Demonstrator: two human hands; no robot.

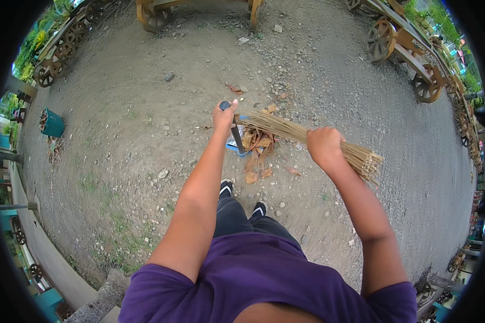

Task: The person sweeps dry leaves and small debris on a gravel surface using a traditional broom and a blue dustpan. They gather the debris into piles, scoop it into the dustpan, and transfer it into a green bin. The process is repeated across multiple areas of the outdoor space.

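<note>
My left hand [224, 116] grips the upper end of the dark handle [237, 139] of a blue dustpan [232, 148], which stands on the gravel. Dry brown leaves [262, 141] lie in and around the dustpan's mouth, with something pale like clear plastic beside them; the handle hides part of the pan. In my right hand [325, 146] is a stick broom [285, 128] of thin bundled ribs, held around its bundle. The blunt bound end points right, and the thin tips reach left to the handle near my left hand.
A green bucket [53, 123] with dry leaves stands at the left, more leaves beside it. Wooden benches with wheel-shaped parts [382, 40] line the upper right, upper left and top. Loose stones [163, 173] and single leaves [293, 171] dot the ground. A concrete edge [52, 250] runs along the lower left.
</note>
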